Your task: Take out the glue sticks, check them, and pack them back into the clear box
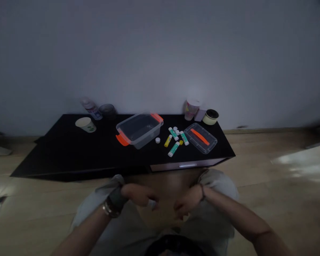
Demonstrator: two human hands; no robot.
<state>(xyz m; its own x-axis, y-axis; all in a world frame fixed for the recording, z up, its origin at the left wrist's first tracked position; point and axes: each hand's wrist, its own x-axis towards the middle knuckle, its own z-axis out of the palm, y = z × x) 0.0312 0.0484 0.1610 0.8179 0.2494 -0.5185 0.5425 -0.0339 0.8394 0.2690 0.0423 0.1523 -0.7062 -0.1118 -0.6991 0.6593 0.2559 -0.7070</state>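
In front of my knees, below the cabinet's front edge, my left hand is closed with a small whitish thing at its fingertips, too blurred to name. Facing it, my right hand has its fingers curled, and a pale speck shows below them; what they hold is unclear. Glue sticks lie scattered on the black cabinet top: several with green labels and a yellow one. Loose white caps and a yellow cap lie among them. Left of these stands a clear plastic box with orange handles.
The box's clear lid with an orange handle lies at the right. Behind it stand a patterned cup and a cream round container. A paper cup, a spray bottle and a dark bowl stand at the left.
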